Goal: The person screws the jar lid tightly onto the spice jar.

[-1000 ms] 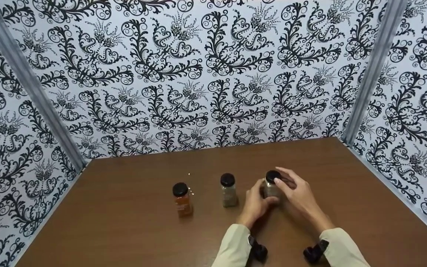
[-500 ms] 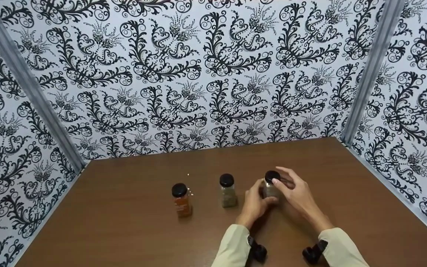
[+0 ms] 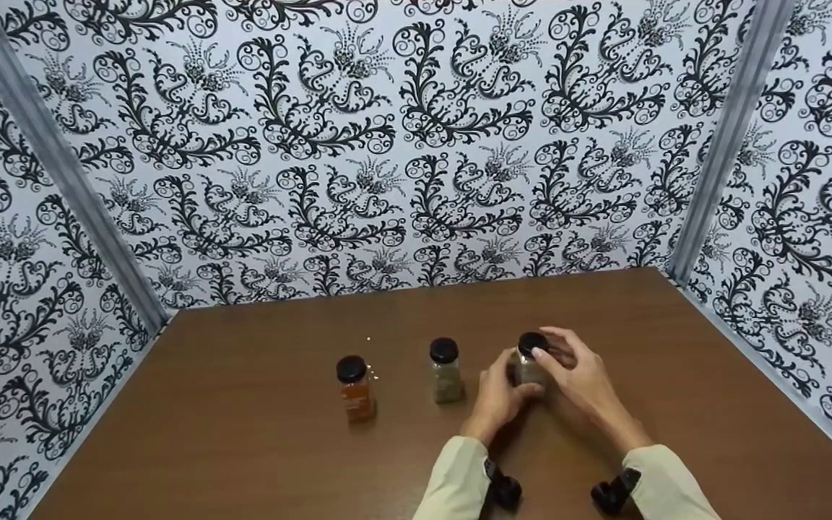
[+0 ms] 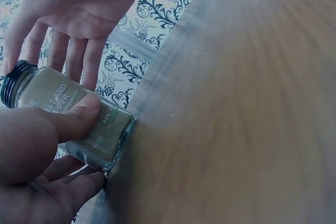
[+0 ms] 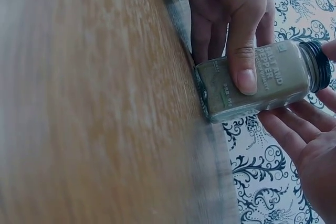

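Note:
A square glass spice jar [image 3: 530, 367] with a black lid, marked "SALT AND PEPPER", stands on the brown table [image 3: 243, 455] between both hands. My left hand [image 3: 497, 396] grips its lower body. In the left wrist view that hand's thumb lies across the label of the spice jar [image 4: 102, 129]. My right hand [image 3: 583, 375] has its thumb at the lid. In the right wrist view the straight fingers of my right hand [image 5: 315, 150] extend along the jar's side. Another spice jar [image 3: 446, 379], greenish inside, stands left of the hands, and an orange-filled spice jar [image 3: 357, 397] farther left.
Small white specks [image 3: 373, 372] lie on the table beside the orange-filled jar. Patterned black-and-white walls [image 3: 416, 180] enclose the table at the back and both sides. Black wrist cameras sit at both cuffs.

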Tool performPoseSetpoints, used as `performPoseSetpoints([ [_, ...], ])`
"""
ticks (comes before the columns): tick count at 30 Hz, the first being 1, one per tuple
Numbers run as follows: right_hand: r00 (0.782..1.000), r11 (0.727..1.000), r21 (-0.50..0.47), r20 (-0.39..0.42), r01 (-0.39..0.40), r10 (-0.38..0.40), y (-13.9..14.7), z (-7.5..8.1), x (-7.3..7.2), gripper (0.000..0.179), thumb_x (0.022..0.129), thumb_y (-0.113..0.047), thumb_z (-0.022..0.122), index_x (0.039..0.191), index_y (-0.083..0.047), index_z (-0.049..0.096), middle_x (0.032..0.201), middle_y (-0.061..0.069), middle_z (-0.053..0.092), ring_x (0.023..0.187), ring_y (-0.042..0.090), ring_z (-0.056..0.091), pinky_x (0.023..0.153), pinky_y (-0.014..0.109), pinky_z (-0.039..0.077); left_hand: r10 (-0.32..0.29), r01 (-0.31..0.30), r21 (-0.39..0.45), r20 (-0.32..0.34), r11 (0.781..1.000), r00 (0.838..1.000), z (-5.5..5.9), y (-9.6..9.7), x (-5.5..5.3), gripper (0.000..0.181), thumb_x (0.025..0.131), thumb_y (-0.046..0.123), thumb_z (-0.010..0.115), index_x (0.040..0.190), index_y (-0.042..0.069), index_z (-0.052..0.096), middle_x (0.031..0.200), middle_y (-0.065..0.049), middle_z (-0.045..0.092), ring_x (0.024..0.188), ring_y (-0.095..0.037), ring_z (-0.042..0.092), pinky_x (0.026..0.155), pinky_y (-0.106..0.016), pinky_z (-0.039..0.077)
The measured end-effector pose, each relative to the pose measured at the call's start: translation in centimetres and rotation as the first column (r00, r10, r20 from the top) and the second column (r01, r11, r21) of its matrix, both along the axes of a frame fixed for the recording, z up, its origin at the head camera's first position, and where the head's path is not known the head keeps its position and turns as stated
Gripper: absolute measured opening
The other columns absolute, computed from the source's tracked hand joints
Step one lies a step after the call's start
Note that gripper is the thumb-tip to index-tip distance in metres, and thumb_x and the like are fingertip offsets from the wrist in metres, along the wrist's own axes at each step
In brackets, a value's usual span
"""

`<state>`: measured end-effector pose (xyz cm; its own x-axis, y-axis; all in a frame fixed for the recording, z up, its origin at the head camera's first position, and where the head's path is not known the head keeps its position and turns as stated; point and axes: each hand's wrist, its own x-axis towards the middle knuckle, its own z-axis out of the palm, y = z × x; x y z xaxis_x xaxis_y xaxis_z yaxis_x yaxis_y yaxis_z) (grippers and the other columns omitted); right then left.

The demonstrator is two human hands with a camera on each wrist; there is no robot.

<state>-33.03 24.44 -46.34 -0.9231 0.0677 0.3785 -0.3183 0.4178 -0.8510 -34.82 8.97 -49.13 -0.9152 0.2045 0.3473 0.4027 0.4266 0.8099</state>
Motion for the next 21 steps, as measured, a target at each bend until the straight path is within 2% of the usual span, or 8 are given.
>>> performPoseSetpoints([
  [2,1.000,1.000,0.007,-0.007,0.000,0.000,0.01,0.06,0.05,0.041,0.096,-0.026,0.068,0.134,-0.015,0.060,0.133,0.012,0.067,0.118,0.025,0.066,0.091,0.011,0.050,0.003,-0.003,0.002,0.001,1.000,1.000,0.05,0.01,0.02,0.056,0.077,0.018,0.086,0.128,0.015,0.063,0.117,-0.005,0.074,0.107,-0.020,0.069,0.092,-0.030,0.055],
  [6,0.999,1.000,0.017,-0.032,-0.004,0.004,0.03,0.11,0.06,0.037,0.097,-0.022,0.067,0.133,-0.014,0.063,0.132,0.011,0.067,0.118,0.021,0.065,0.092,0.010,0.049,0.010,-0.010,-0.006,0.006,1.000,1.000,0.14,0.02,0.05,0.056,0.077,0.018,0.086,0.128,0.015,0.063,0.117,-0.006,0.074,0.107,-0.021,0.069,0.092,-0.030,0.055],
  [10,0.999,1.000,0.016,-0.033,-0.007,0.007,0.09,-0.04,0.11,0.035,0.096,-0.026,0.068,0.129,-0.014,0.064,0.129,0.010,0.069,0.117,0.020,0.065,0.092,0.011,0.050,0.013,-0.013,-0.009,0.003,1.000,1.000,-0.02,0.08,0.00,0.056,0.076,0.018,0.086,0.127,0.016,0.064,0.117,-0.006,0.074,0.107,-0.021,0.069,0.092,-0.030,0.054],
  [14,1.000,0.999,0.049,-0.029,-0.009,0.010,0.19,-0.18,0.16,0.039,0.097,-0.030,0.068,0.133,-0.016,0.061,0.132,0.010,0.067,0.121,0.025,0.064,0.094,0.012,0.050,0.006,-0.006,-0.006,0.004,1.000,1.000,-0.13,0.07,-0.03,0.056,0.077,0.019,0.086,0.127,0.015,0.064,0.114,-0.006,0.075,0.105,-0.020,0.069,0.091,-0.029,0.055],
  [18,0.999,0.997,0.077,-0.053,-0.005,0.009,0.28,-0.24,0.19,0.041,0.098,-0.026,0.066,0.137,-0.016,0.060,0.136,0.011,0.065,0.123,0.027,0.063,0.096,0.017,0.051,-0.004,0.004,-0.001,-0.006,1.000,1.000,-0.16,0.05,-0.09,0.055,0.078,0.019,0.086,0.128,0.014,0.063,0.109,-0.006,0.076,0.102,-0.018,0.070,0.088,-0.028,0.055],
  [21,0.998,0.998,0.061,-0.067,-0.007,0.011,0.28,-0.23,0.13,0.038,0.098,-0.023,0.066,0.134,-0.013,0.063,0.133,0.012,0.066,0.120,0.024,0.064,0.096,0.016,0.052,0.000,0.000,-0.001,-0.020,1.000,1.000,-0.18,0.02,-0.15,0.055,0.078,0.019,0.086,0.127,0.014,0.063,0.108,-0.006,0.076,0.100,-0.017,0.070,0.087,-0.027,0.055],
])
